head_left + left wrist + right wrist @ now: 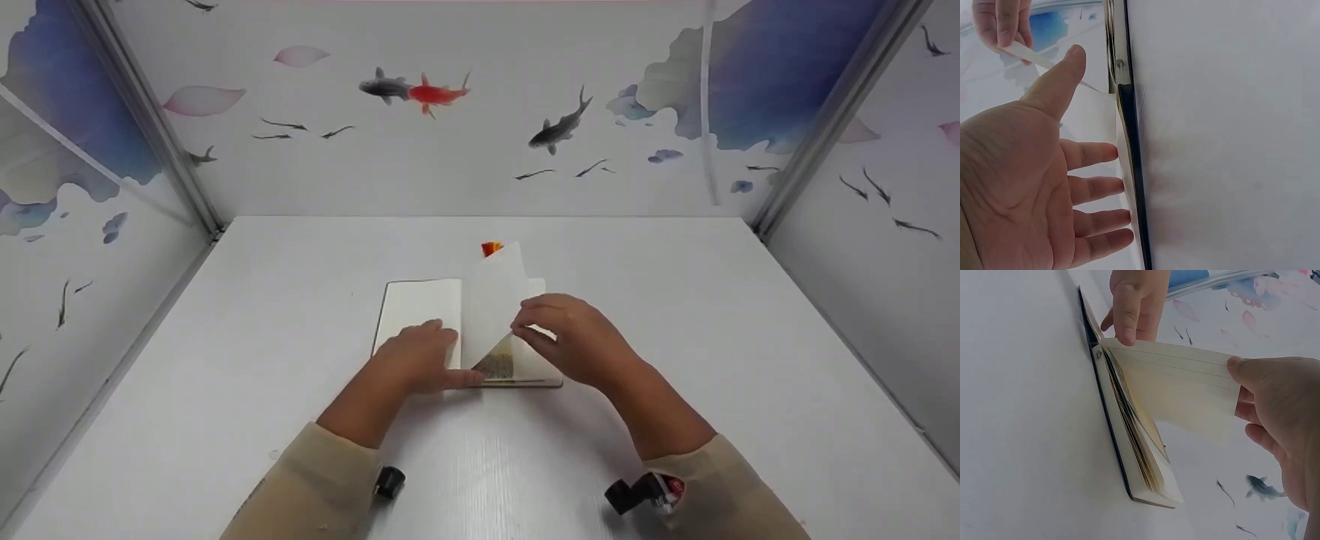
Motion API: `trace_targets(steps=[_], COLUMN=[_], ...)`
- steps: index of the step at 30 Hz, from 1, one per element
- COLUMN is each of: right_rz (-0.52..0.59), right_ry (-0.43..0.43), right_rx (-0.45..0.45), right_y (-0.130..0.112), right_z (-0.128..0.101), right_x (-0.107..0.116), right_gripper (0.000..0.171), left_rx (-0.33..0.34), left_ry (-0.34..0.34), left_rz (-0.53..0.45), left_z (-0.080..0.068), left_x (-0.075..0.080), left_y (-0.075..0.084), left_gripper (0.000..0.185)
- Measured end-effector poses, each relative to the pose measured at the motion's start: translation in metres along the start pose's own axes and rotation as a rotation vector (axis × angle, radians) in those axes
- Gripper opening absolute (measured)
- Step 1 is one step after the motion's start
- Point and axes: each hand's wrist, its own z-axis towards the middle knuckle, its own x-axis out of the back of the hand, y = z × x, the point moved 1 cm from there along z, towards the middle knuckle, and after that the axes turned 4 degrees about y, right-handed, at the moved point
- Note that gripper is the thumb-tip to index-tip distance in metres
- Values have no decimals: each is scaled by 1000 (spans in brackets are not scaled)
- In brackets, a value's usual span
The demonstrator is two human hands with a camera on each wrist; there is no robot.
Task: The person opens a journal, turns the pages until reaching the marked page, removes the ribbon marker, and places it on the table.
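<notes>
An open notebook point(418, 307) with cream pages and a dark cover lies flat in the middle of the white table point(675, 315). My left hand point(420, 360) rests flat on its left page, fingers straight, near the spine point(1131, 169). My right hand point(559, 330) pinches the edge of one lined page point(1185, 391) and holds it lifted upright above the right half. In the right wrist view the page stack point(1140, 455) fans beneath the raised page. A small red-orange thing point(491, 248) peeks from behind the raised page.
Walls papered with fish and lotus prints point(420, 90) close off the table at the back and both sides. Bare table surface lies all around the notebook. Black wrist-mounted cameras point(637, 491) sit by my sleeves.
</notes>
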Motion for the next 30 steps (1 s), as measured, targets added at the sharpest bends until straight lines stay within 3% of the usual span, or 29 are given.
trace_targets(steps=[8,14,23,30], right_rz=[-19,-44,-53,-34], right_ry=[99,103,37,47], right_rx=[84,41,-71,-99], right_y=[-3,-1,4,9], right_z=[1,0,-3,-4], right_x=[-3,-3,-4,-5], right_gripper=[11,17,35,43], left_rx=[1,39,82,89], left_ry=[52,51,78,117], left_rz=[26,-8,-84,-96], left_z=[0,1,2,4], left_x=[0,-1,1,3], left_y=[4,5,4,4], left_gripper=[74,84,105,109])
